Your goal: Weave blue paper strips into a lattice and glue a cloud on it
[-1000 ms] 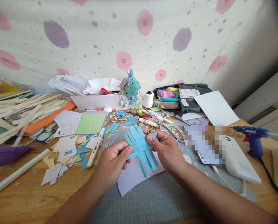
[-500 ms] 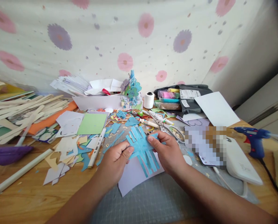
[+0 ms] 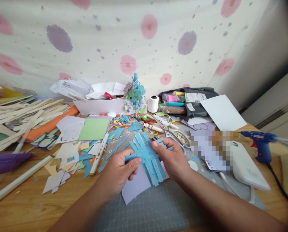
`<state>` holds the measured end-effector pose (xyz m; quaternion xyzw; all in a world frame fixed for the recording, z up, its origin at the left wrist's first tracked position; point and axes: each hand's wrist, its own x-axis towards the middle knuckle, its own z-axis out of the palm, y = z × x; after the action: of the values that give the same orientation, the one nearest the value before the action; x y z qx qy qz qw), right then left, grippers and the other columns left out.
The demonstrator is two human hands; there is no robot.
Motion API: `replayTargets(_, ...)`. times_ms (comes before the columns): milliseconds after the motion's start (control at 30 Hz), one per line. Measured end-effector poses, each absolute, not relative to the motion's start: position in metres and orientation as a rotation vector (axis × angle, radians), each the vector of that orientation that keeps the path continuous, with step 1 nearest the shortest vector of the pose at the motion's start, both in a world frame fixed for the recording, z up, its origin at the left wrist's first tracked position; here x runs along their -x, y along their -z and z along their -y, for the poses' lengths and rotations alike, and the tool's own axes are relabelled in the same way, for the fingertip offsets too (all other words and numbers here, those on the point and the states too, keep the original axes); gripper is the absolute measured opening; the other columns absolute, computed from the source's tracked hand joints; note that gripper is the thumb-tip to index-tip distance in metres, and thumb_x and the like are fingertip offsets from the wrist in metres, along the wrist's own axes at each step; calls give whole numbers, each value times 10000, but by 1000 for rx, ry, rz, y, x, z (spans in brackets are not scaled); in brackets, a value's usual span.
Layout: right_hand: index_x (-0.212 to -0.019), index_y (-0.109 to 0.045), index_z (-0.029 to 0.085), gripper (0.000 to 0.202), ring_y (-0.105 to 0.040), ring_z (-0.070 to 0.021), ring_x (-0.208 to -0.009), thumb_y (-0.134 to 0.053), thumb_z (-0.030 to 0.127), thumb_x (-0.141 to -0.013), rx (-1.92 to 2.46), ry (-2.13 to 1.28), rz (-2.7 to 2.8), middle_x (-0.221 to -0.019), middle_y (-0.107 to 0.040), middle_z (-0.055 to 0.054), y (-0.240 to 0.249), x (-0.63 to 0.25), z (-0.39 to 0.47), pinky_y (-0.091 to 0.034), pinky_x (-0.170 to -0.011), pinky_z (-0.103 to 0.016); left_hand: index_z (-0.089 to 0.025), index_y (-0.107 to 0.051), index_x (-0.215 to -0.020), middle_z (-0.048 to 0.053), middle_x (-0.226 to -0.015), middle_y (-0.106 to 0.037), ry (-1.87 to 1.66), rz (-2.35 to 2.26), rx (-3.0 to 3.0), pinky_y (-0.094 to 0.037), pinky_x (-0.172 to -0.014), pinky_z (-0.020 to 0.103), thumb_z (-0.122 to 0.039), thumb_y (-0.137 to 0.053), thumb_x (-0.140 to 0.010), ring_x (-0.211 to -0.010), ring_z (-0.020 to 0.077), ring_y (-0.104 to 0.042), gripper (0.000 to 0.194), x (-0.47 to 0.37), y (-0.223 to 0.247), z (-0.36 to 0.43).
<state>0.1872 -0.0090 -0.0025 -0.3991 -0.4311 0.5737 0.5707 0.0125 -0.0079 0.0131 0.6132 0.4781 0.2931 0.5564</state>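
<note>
Weave of blue paper strips (image 3: 144, 150) is sitting over lavender sheet (image 3: 134, 189), left hand (image 3: 122, 169) pinching its eight-o'clock ends, right hand (image 3: 172, 158) its two-o'clock side, uneven tugging possibly risking tearing or loosening it.

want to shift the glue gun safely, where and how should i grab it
Take the glue gun by its handle, likely best from the near right: the handle juts downward in view, and the nozzle points left, away from that side. Mind the cord at the handle's foot.

Blue strips (image 3: 147, 153) part-hidden, phone screen (image 3: 210, 151) pixelated, forearms (image 3: 87, 206) cropped
</note>
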Motion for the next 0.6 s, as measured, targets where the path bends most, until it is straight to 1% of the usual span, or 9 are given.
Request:
replayTargets(133,-593,-492,186,371,-320,-79,-493,-637,433,-829,1031,-1134,1223,-534,-391,65,2,-191,7,-271,-456,-206,-200,-471,-647,-79,-492,-495,-662,-1124,-1465,-351,-486,210,-404,-556,-814,-462,84,-445,277,-11,-14,8)
replayTargets(233,-612,-497,190,361,-330,-85,-501,-611,443,-843,1097,-1056,1278,-543,-394,63,3,-192,7,-272,-453,-210,-204,-476,-668,-82,-494,-491,-631,-1122,-1478,-346,-484,215,-389,-547,-805,-462,88,-446,241,-11,-16,9)
replayTargets(433,-623,-507,188,357,-323,-82,-499,-627,455,-827,1111,-1077,1246,-543,-389,66,5,-191,7,-270,-451,-209,-206,-479,-698,-81,-509,-491,-592,-1107,-1504,-354,-503,222,-386,-531,-802,-478,95,-455,214,-9,-21,8)
replayTargets(600,-635,-518,186,347,-309,-81,-502,-640,458,-812,1089,-1122,1196,-550,-386,67,4,-191,7,-266,-449,-208,-208,-467,-684,-76,-535,-490,-575,-1066,-1535,-355,-520,224,-376,-528,-825,-503,96,-458,228,-7,-18,7)
